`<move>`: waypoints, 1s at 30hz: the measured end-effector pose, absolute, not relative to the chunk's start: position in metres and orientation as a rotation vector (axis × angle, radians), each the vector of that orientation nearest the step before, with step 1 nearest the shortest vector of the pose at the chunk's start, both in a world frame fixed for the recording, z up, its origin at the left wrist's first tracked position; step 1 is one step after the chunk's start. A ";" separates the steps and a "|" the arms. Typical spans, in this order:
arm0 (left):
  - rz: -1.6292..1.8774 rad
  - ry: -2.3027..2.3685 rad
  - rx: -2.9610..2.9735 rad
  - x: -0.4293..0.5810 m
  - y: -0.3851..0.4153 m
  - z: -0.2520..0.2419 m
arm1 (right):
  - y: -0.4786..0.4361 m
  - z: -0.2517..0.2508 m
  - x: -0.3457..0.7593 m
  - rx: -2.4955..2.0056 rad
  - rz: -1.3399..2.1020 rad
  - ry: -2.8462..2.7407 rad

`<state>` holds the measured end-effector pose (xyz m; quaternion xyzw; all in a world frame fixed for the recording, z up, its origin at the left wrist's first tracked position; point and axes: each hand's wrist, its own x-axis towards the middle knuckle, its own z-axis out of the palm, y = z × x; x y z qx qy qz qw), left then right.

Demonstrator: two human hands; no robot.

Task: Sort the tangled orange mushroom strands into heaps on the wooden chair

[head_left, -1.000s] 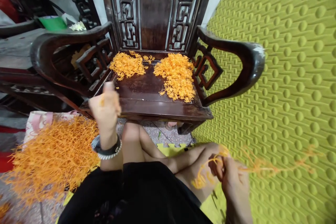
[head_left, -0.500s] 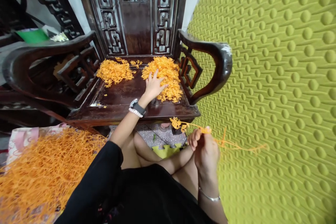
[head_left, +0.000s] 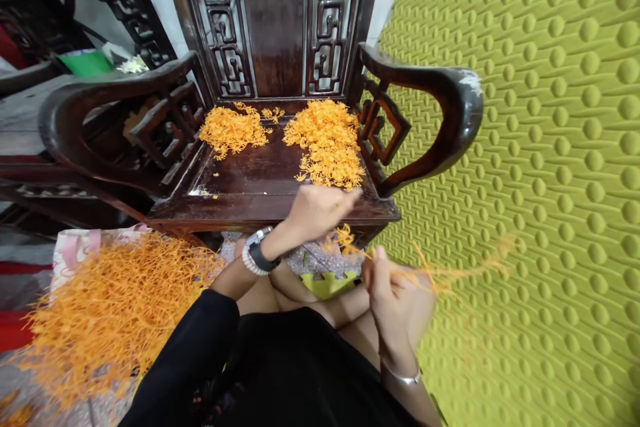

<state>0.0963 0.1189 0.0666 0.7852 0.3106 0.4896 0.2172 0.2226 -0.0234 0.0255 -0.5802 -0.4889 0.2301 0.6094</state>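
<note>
My right hand [head_left: 400, 300] is closed in a pinch on thin orange strands [head_left: 445, 275], whose ends stick out to the right. At the strands' left end a small curly orange piece [head_left: 344, 239] hangs in front of the seat edge. My left hand [head_left: 323, 210], with a watch and a beaded bracelet at its wrist, is above the seat's front edge, close to that curly piece. Motion blurs its fingers, so I cannot tell what they hold. On the wooden seat beyond lie a larger right heap of curly orange pieces [head_left: 327, 143] and a smaller left heap [head_left: 234, 128].
The dark carved wooden armchair [head_left: 275, 47] stands before me, its curved armrests at both sides. A big tangle of orange strands [head_left: 120, 313] lies at lower left over a pink-and-white bag [head_left: 75, 253]. Yellow bumpy padding [head_left: 540, 167] covers the right side.
My left hand has drawn back from the right heap toward my right hand, its fingers no longer spread. My right hand still grips the strands, slightly lower. The view has shifted a little.
</note>
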 end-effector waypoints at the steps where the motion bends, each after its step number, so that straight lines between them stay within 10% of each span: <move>1: 1.505 0.973 2.058 0.087 0.136 0.072 | -0.030 0.024 0.223 -1.311 0.540 -1.080; 12: 0.684 1.549 2.345 0.106 0.237 0.071 | -0.012 0.025 0.225 -1.088 0.772 -0.790; 20: 1.200 0.746 1.956 0.091 0.119 0.061 | 0.001 0.027 0.220 -0.932 0.838 -0.670; 30: 1.957 0.886 1.068 0.154 0.063 0.027 | -0.007 0.011 0.184 -1.042 0.533 -1.042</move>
